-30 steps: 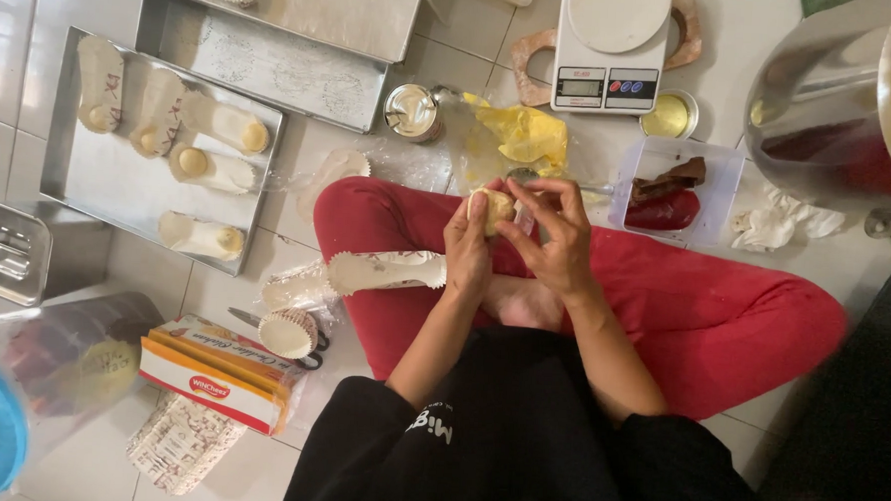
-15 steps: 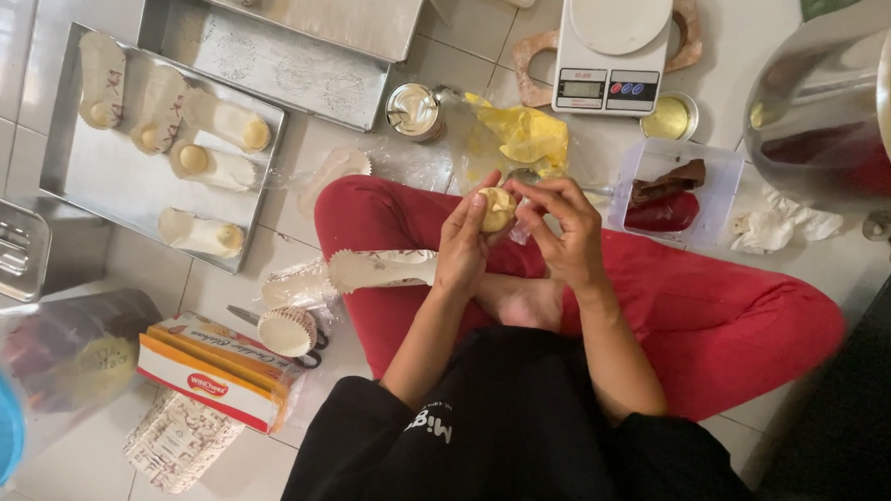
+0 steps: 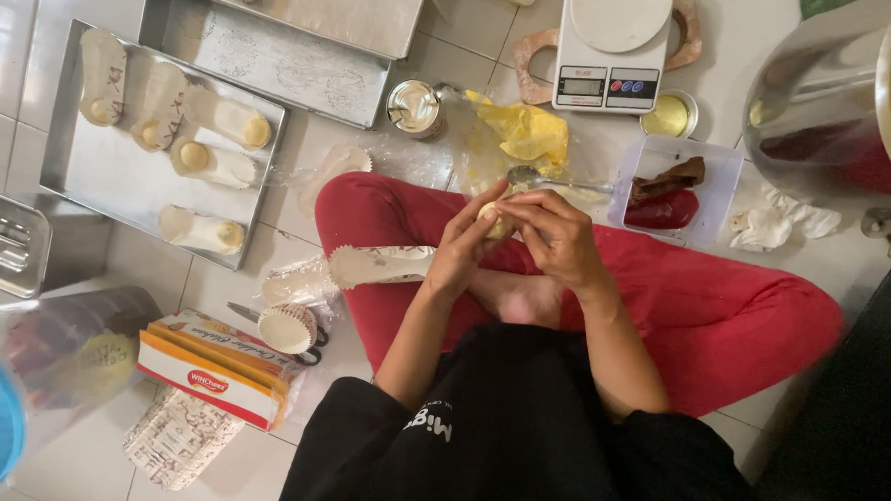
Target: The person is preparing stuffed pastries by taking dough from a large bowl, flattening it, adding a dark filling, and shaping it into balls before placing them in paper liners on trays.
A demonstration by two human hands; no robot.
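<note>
I sit cross-legged on a tiled floor in red trousers. Both hands meet above my knees around a small pale ball of dough (image 3: 492, 218). My left hand (image 3: 463, 246) cups it from below and my right hand (image 3: 553, 235) pinches it from the right with closed fingers. A white scalloped paper case (image 3: 380, 265) lies on my left leg just under the left hand. A spoon (image 3: 544, 180) rests beside a clear tub of dark red filling (image 3: 673, 190) beyond my right hand.
A metal baking tray (image 3: 98, 180) at left holds several filled paper cases. A kitchen scale (image 3: 612, 49), small tin (image 3: 414, 107), yellow plastic bag (image 3: 531, 134) and large steel bowl (image 3: 822, 107) stand ahead. A stack of cases (image 3: 289, 326), cardboard boxes (image 3: 215, 371) and metal lid (image 3: 5, 243) lie left.
My hands have shifted slightly around the dough ball, fingers closing over it more. Nothing else has moved.
</note>
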